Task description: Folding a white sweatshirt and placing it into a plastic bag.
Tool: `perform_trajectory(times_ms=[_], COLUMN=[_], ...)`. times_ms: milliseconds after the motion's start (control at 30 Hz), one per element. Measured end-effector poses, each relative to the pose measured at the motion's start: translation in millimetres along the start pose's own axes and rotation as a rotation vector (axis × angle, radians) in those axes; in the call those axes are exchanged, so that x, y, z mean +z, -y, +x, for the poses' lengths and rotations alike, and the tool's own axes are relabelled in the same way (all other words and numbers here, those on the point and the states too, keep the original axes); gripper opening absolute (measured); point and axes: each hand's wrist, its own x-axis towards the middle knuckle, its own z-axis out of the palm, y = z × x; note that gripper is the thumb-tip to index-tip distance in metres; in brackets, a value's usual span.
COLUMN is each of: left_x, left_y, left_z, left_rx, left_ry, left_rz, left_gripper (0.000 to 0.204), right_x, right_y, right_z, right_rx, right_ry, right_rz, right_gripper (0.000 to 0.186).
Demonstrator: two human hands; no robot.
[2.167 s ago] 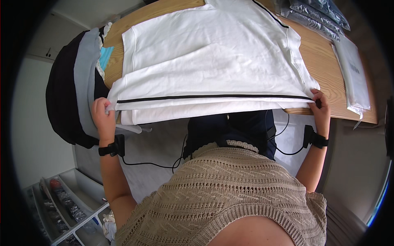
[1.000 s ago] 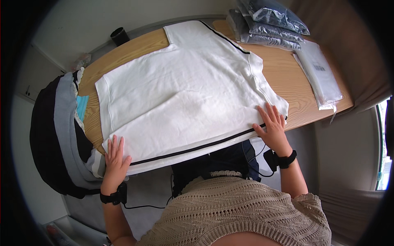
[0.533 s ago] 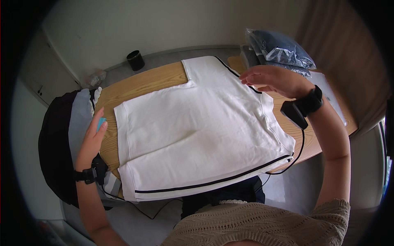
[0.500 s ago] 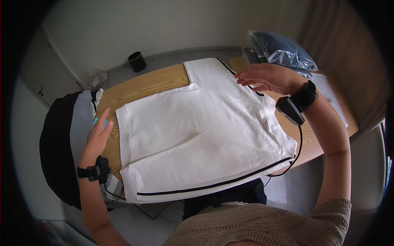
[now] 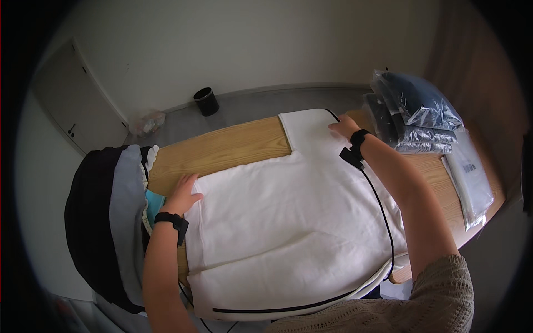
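A white top (image 5: 261,216) with black stripes is spread across the wooden table, its hem to the left and its neck end to the right. My left hand (image 5: 182,195) rests at the far corner of the hem, fingers stretched and the thumb apart over the cloth. Up at the far sleeve, my right hand (image 5: 347,127) is closed on the edge beside the black stripe; its fingertips are partly hidden. The near stripe runs along the edge closest to me. My right forearm and a cable cover part of the neck end.
At the left end of the table hangs a pile of black and grey clothes (image 5: 105,222), with a turquoise piece (image 5: 154,205) beside it. Bagged dark garments (image 5: 419,111) are stacked at the back right, near a flat clear package (image 5: 469,183). A black bin (image 5: 206,102) stands on the floor behind.
Both hands have come down onto the white top, the left at the hem corner and the right at the far sleeve. The head view has shifted, showing more of the room behind.
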Motion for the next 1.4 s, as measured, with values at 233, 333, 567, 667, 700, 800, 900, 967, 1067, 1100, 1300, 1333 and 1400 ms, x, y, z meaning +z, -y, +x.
perform_trajectory(times_ms=[233, 333, 567, 667, 700, 800, 900, 967, 1067, 1100, 1300, 1333, 1400], left_x=[-4, 2, 1, -15, -25, -57, -57, -49, -26, -23, -30, -35, -37], left_y=[-15, -2, -33, -23, -19, -54, -72, -70, -56, -57, -75, -79, -91], left_z=[13, 6, -1, -31, -41, -68, -106, -137, -165, -168, -165, -165, -160], left_rx=[-0.096, -0.087, -0.056, -0.031, 0.032, 0.198, 0.287, 0.282, 0.258, 0.193, 0.112, 0.126, 0.202], left_ry=[0.011, -0.046, -0.041, -0.247, -0.282, -0.268, -0.213, -0.063, 0.103, 0.152, 0.07, 0.042, -0.043], left_rz=[0.081, 0.046, 0.057, -0.043, -0.06, 0.0, 0.073, 0.109, 0.05, 0.006, -0.159, -0.189, -0.164], left_gripper=[0.068, 0.058, 0.035, 0.032, 0.031, 0.027, 0.024, 0.027, 0.035, 0.043, 0.045, 0.044, 0.041], right_x=[-2, -3, -43, -60, -74, -126, -165, -163, -157, -158, -130, -121, -110], right_y=[-16, 2, -22, 21, 35, 43, 20, 12, -4, -9, -10, -11, -26], right_z=[16, 14, 0, -47, -68, -122, -178, -204, -237, -237, -186, -170, -130], right_rx=[0.033, 0.086, -0.033, -0.031, -0.062, -0.044, -0.046, -0.067, -0.124, -0.111, -0.04, -0.024, 0.072], right_ry=[0.068, 0.277, -0.042, 0.103, 0.163, 0.342, 0.419, 0.55, 0.719, 0.692, 0.278, 0.236, 0.323], right_rz=[-0.034, -0.236, -0.181, 0.464, 0.56, 0.56, 0.071, -0.312, -0.428, -0.413, -0.029, -0.034, -0.282], right_gripper=[0.057, 0.052, 0.023, 0.03, 0.03, 0.035, 0.029, 0.028, 0.033, 0.031, 0.024, 0.026, 0.033])
